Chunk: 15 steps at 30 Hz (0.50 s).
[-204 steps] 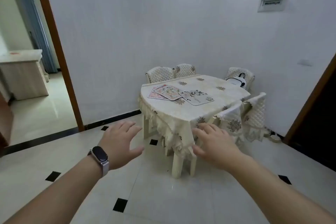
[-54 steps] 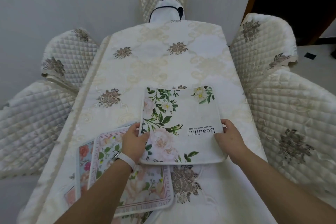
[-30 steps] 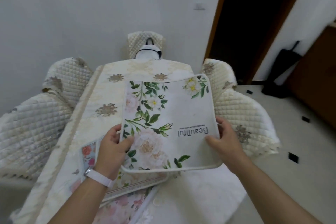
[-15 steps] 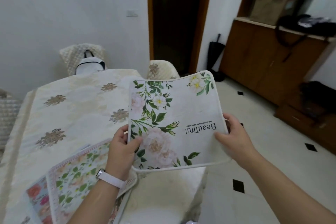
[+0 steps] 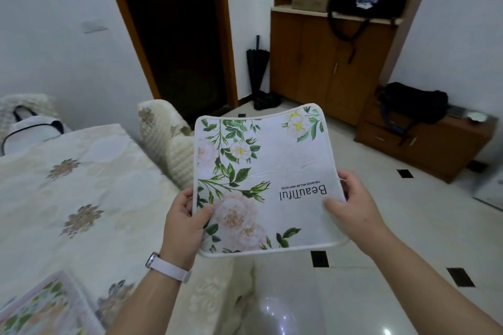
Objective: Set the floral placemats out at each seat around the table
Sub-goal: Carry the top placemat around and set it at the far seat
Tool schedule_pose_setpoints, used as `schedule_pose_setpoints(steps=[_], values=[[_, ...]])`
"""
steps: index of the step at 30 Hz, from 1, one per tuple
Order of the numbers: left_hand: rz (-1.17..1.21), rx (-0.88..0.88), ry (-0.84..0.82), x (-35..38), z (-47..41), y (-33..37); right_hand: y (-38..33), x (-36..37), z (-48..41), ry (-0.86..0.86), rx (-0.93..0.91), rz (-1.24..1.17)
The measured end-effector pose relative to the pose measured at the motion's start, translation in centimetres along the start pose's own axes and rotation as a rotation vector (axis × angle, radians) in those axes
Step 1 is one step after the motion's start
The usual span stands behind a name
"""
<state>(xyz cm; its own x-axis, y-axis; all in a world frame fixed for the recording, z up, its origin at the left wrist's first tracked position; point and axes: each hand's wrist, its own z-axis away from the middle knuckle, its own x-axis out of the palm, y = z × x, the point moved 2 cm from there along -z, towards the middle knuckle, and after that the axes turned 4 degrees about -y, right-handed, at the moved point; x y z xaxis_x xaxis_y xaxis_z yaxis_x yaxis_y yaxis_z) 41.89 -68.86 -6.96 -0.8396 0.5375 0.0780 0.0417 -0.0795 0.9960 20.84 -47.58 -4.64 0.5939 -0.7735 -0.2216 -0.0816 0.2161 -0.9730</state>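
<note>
A matt, cloth-like placemat is seen above a glossy tiled floor, beside an embroidered fabric tablecloth, a quilted chair cover and a wooden cabinet.

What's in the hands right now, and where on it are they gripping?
The white floral placemat, held off the table: left hand pinches its left edge near the lower corner, right hand grips its right edge.

White placemat with green leaves and pale pink blooms; cream tablecloth bears brownish, perhaps gold, flowers.
</note>
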Motion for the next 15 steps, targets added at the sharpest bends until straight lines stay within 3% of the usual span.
schedule_pose_setpoints(steps=[8, 15], values=[[0.036, 0.017, -0.091, 14.8, -4.8, 0.4, 1.7, -11.8, -7.6, 0.086, 0.002, -0.030], [0.000, 0.000, -0.137, 22.4, -9.5, 0.0, 3.0, -17.8, -12.7, 0.141, 0.026, -0.032]])
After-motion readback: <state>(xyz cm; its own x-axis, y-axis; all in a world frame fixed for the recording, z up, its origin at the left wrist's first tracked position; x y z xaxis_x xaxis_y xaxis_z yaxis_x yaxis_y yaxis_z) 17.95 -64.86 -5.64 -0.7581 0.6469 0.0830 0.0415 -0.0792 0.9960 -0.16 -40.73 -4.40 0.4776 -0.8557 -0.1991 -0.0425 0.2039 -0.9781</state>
